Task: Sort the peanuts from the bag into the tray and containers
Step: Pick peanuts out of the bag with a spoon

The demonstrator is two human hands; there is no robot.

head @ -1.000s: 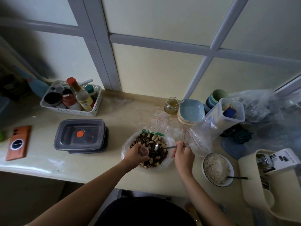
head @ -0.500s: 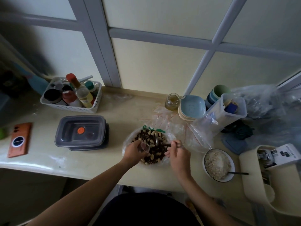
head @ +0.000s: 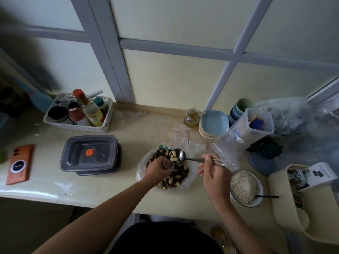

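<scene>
While my right hand (head: pixel 214 173) pinches the spoon (head: pixel 183 156) loaded with peanuts (head: pixel 173 156), my left hand (head: pixel 157 168) grips a small clear cup (head: pixel 167 165) at the bowl's eight o'clock.

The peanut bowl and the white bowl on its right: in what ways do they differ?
The peanut bowl is lined with clear plastic; the white bowl is bare. The peanut bowl holds pale peanuts among dark seeds; the white bowl one pale grainy filling. Both hands work over the peanut bowl, left hand with a clear cup, right hand with a spoon; nobody touches the white bowl. Both are round.
</scene>
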